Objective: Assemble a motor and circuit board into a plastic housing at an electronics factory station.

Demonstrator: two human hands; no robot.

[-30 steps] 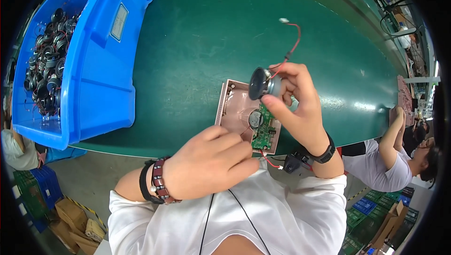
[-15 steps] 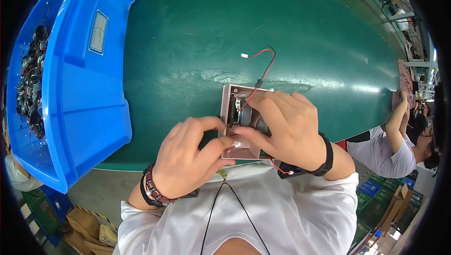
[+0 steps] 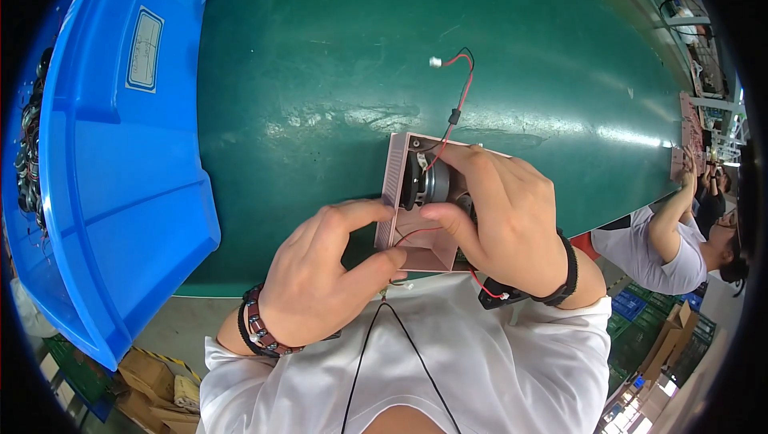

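In the head view, the black-and-silver round speaker (image 3: 433, 184) sits in the far left part of the pale pink, open-topped plastic box (image 3: 394, 168), just left of the right hand (image 3: 512, 214), which is the nearer of the two. Its dark rim stands on edge, the broad face turned left toward the box's slotted wall and lined up near to far, as the box's own length runs. The right grip appears to pinch the speaker, thumb at the near edge and forefinger at the far edge, though the forefinger's contact is partly hidden. The left hand (image 3: 316, 262) has forefinger and thumb set apart on the box's left wall and near left corner, bracing it.

A thin red-and-black cable (image 3: 454, 116) leaves the box toward the far side and ends in a small white connector (image 3: 434, 61).

The box rests at the near edge of the glossy, scuffed green counter (image 3: 320, 146). A large blue plastic bin (image 3: 136, 154) stands well to the left, with dark round speakers (image 3: 30, 154) inside; brown cardboard boxes (image 3: 148, 378) lie beyond the counter's near left edge. Far to the right, a co-worker in a pale shirt (image 3: 640, 250) reaches toward the counter.
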